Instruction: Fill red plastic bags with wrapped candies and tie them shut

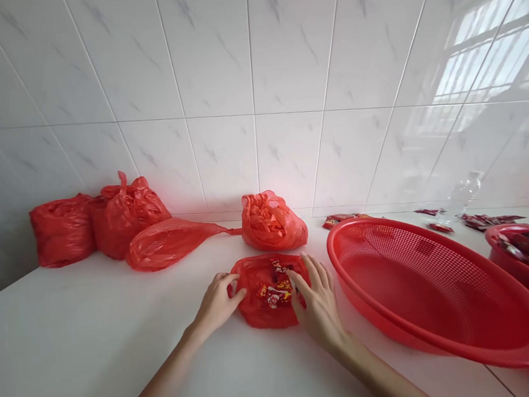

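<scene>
A red plastic bag (255, 312) lies open on the white table, with several small red and yellow packets (274, 295) showing in its mouth. At the bag's left edge is my left hand (218, 299), its thumb and fingers closed on the rim. My right hand (318, 299) is over the bag's right side, fingers spread and apart, the fingertips close to the packets; nothing shows in its grasp. The underside of the right palm is hidden.
A large red basket (397, 317) stands right of the bag. Behind it are loose packets (486, 221) and a clear bottle (467, 194). A filled red basin (500, 244) is far right. Filled red bags (274, 222), (64, 233) line the tiled wall.
</scene>
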